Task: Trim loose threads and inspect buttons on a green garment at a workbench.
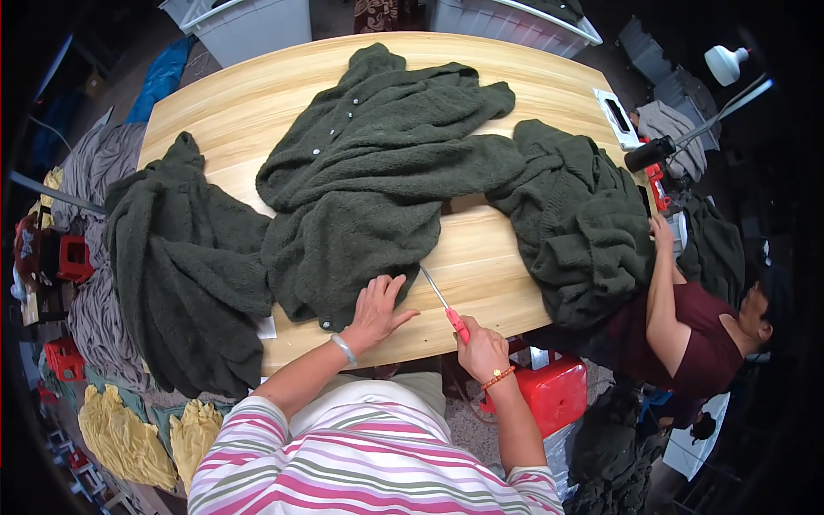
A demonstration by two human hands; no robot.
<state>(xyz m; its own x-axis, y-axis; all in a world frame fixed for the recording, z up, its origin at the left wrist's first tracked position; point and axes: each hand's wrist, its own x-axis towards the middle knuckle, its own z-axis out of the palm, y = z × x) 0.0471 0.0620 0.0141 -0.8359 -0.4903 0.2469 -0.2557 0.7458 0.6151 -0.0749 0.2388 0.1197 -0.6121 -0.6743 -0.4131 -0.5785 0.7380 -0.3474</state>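
Observation:
A dark green knitted cardigan [365, 176] with pale round buttons lies rumpled across the middle of the table. My left hand [378, 311] rests on its near edge, fingers spread. In my right hand [482, 348], just to the right, is a red-handled tool with a thin metal shaft [435, 289]. Its tip reaches the cardigan's near right edge; whether it touches the cloth I cannot tell. One more dark green knitted garment [184, 257] is heaped at the left and hangs over the table's edge. Another green knitted pile [584, 223] lies at the right.
The wooden table [481, 283] has a bent-looking near edge close to my body. A co-worker [699, 330] in a maroon top sits at the right, one hand by the right pile. A lamp [727, 64], grey bins [249, 30] and a red stool [549, 390] stand around.

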